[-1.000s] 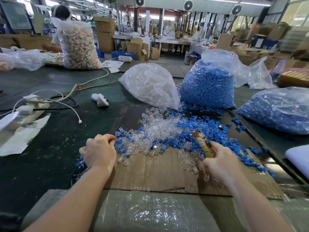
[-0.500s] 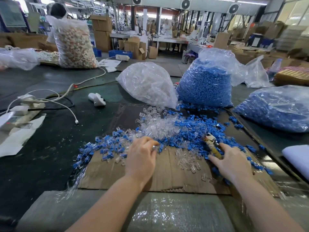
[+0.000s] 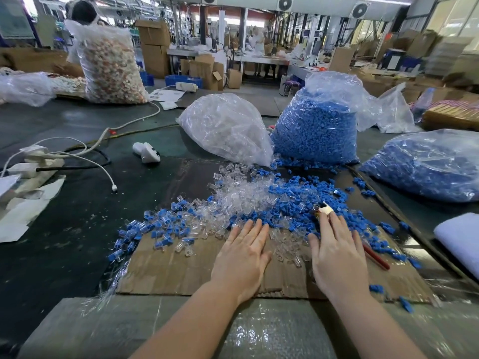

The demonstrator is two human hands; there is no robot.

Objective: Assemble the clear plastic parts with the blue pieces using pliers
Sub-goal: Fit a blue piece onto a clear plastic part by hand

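Note:
A heap of clear plastic parts (image 3: 233, 199) and a spread of loose blue pieces (image 3: 293, 200) lie mixed on a cardboard sheet (image 3: 181, 270). To the left sits a scatter of clear parts with blue pieces in them (image 3: 160, 225). My left hand (image 3: 243, 255) rests flat on the cardboard, fingers stretched toward the heap, holding nothing. My right hand (image 3: 337, 257) lies flat, fingers extended, over the pliers (image 3: 376, 258). Their jaws stick out beyond my fingertips and a red handle shows to the right of my hand.
Behind the heap stand a bag of clear parts (image 3: 228, 130) and a bag of blue pieces (image 3: 316, 125); another blue bag (image 3: 427, 164) lies right. A white handheld device (image 3: 146, 152), a power strip with cables (image 3: 33, 161), and white padding (image 3: 461, 237) surround the cardboard. A person (image 3: 83, 11) sits far left.
My left hand moved from the left scatter to the middle and flattened out. My right hand loosened from its grip on the pliers and now lies flat over them.

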